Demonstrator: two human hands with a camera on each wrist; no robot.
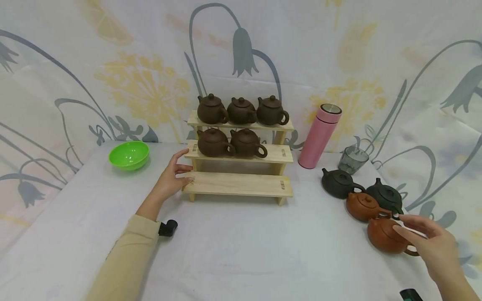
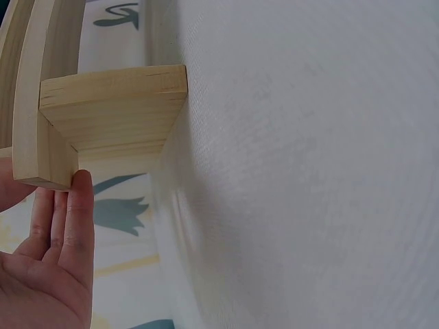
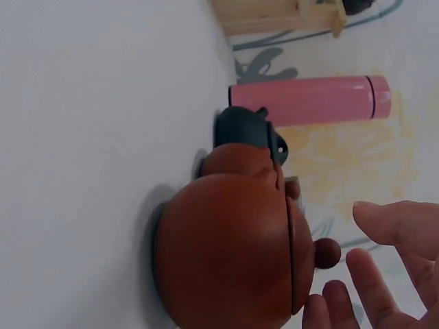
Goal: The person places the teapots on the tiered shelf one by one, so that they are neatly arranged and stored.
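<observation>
My left hand (image 1: 171,179) holds the left end of a three-tier wooden display stand (image 1: 241,184). In the left wrist view, the thumb is above the lowest board (image 2: 44,157) and fingertips (image 2: 81,181) are at its underside. Dark brown teapots stand on the stand: three on the top tier, including one teapot (image 1: 272,110), and two on the middle tier, including another (image 1: 246,144). My right hand (image 1: 433,242) hovers by the lid of a reddish-brown teapot (image 1: 385,237), thumb and fingers apart around its knob (image 3: 328,253), with a gap showing in the right wrist view.
Behind that teapot cluster an orange-brown teapot (image 1: 363,207), a dark green teapot (image 1: 385,196) and a black teapot (image 1: 338,184). A clear glass (image 1: 352,160) and a pink flask (image 1: 319,138) stand farther back. At the back left sits a green bowl (image 1: 129,156).
</observation>
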